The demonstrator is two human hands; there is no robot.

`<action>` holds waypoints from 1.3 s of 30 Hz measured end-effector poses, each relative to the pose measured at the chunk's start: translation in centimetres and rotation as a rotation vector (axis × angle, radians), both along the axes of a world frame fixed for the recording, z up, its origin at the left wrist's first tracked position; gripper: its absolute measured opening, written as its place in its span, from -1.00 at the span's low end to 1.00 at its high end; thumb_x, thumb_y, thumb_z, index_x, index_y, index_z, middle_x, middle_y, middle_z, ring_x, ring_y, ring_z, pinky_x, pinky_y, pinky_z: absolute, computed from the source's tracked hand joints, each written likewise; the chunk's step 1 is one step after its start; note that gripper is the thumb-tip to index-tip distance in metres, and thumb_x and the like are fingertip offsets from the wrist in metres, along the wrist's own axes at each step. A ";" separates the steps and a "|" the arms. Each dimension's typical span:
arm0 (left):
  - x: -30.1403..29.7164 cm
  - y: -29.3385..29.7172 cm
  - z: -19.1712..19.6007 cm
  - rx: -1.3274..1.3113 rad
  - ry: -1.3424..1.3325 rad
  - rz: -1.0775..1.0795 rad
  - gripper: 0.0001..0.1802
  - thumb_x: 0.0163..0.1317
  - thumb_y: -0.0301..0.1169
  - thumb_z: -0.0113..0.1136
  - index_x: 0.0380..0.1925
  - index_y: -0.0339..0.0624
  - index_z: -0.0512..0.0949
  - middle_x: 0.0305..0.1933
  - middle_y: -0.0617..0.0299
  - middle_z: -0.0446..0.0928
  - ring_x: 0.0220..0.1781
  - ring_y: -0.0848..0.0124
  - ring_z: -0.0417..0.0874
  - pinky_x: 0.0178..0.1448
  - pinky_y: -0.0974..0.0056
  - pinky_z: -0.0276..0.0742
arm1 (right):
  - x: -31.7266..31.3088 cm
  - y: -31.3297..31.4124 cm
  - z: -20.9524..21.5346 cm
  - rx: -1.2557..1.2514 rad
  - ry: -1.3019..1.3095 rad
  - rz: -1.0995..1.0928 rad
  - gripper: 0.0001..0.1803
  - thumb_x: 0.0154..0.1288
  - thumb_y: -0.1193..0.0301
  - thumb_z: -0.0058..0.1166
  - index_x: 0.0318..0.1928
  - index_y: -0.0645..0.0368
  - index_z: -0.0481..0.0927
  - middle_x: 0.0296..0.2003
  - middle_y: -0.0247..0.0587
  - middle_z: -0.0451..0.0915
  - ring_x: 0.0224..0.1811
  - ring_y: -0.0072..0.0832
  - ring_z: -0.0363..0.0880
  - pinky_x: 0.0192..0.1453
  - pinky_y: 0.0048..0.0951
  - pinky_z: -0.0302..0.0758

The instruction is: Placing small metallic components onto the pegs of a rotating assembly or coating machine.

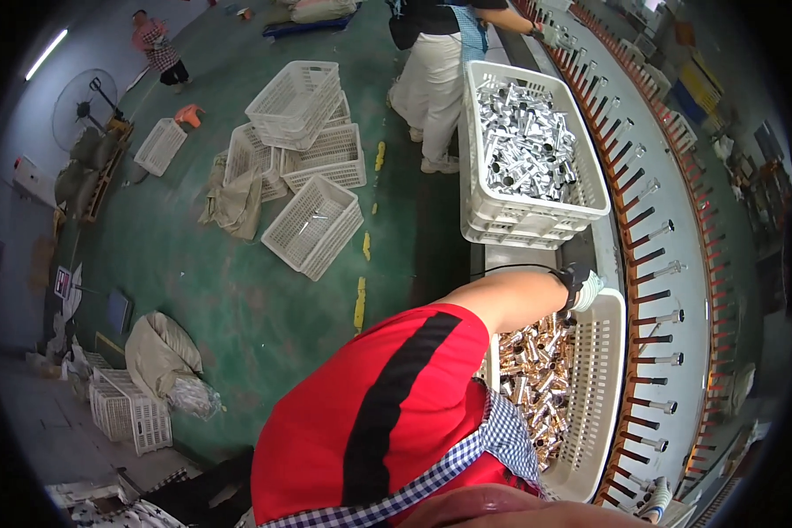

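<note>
My left hand point(587, 292), in a white glove with a dark band at the wrist, is at the far rim of a white plastic crate point(600, 378). Its fingers are turned away and I cannot see what they hold. Inside that crate lies a heap of small shiny copper-coloured tubular metal parts point(537, 378). At the lower right, my gloved right hand point(657, 502) is beside a row of dark pegs point(649, 381). Its fingers look drawn together, but what is between them is too small to make out. Silvery cup-shaped metal parts point(669, 407) sit on several peg ends.
Beyond my left hand, stacked white crates point(537, 216) hold silvery metal parts point(528, 141). A co-worker point(436, 79) stands past them, one gloved hand at the pegs. More white crates point(312, 229) and a cloth sack point(163, 352) lie on the green floor. A pale rail point(691, 290) runs beside the pegs.
</note>
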State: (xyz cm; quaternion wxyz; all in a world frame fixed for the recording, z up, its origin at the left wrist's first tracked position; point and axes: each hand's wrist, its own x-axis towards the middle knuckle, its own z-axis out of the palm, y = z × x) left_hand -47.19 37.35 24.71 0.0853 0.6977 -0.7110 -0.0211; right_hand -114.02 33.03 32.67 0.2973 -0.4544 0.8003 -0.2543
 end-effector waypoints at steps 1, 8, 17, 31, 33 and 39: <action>-0.1 1.0 0.0 -0.026 0.075 0.017 -0.54 0.24 -0.31 0.07 0.11 -0.27 0.55 -0.19 -0.04 0.69 -0.17 0.05 0.74 -0.13 0.00 0.61 | -0.6 -0.7 -0.4 -0.061 -0.014 0.032 -0.84 0.31 0.18 0.03 -0.37 -0.09 0.45 -0.69 -0.49 0.35 -0.76 -0.59 0.12 -0.70 -0.39 0.04; 1.6 9.2 0.2 -0.057 0.075 0.135 -0.66 0.37 -0.37 -0.05 0.00 -0.29 0.60 -0.27 -0.08 0.69 -0.23 0.00 0.73 -0.17 -0.05 0.61 | 5.9 -4.3 -0.1 -0.041 -0.030 0.181 -0.82 0.33 0.16 0.01 -0.35 -0.08 0.45 -0.62 -0.47 0.42 -0.68 -0.59 0.20 -0.60 -0.35 0.12; -2.6 10.0 -0.1 -0.172 0.009 0.225 -0.77 0.25 -0.42 0.06 -0.28 -0.22 0.70 -0.34 -0.01 0.70 -0.33 0.09 0.75 -0.33 0.04 0.64 | 7.8 -10.6 -3.2 -0.203 -0.022 0.219 -0.62 0.45 0.01 0.07 -0.33 0.04 0.51 -0.69 -0.48 0.39 -0.76 -0.64 0.20 -0.67 -0.50 0.09; -8.4 8.6 -2.4 -0.120 -0.132 0.340 -0.81 0.15 -0.41 0.13 -0.49 -0.01 0.74 -0.50 0.22 0.71 -0.41 0.29 0.75 -0.49 0.11 0.57 | 15.6 -11.8 -3.8 -0.137 -0.515 0.387 -0.63 0.36 -0.05 0.16 -0.21 -0.02 0.67 -0.65 -0.62 0.36 -0.69 -0.73 0.16 -0.64 -0.56 0.02; -8.9 8.7 -3.3 -0.107 -0.130 0.361 -0.80 0.15 -0.40 0.12 -0.49 0.00 0.74 -0.49 0.23 0.71 -0.41 0.30 0.74 -0.48 0.11 0.57 | 16.8 -11.1 -4.0 -0.139 -0.721 0.400 -0.57 0.41 -0.07 0.11 -0.10 0.03 0.69 -0.62 -0.65 0.38 -0.67 -0.78 0.16 -0.63 -0.62 0.01; -12.0 5.0 -6.4 -0.203 -0.250 0.242 -0.83 0.01 -0.39 0.13 -0.59 0.03 0.70 -0.58 0.22 0.65 -0.45 0.26 0.70 -0.52 0.01 0.52 | 14.8 -3.2 -8.6 -0.293 -0.650 0.539 -0.59 0.42 0.13 0.18 -0.01 0.24 0.65 -0.27 -0.29 0.69 -0.35 -0.57 0.61 -0.30 -0.61 0.52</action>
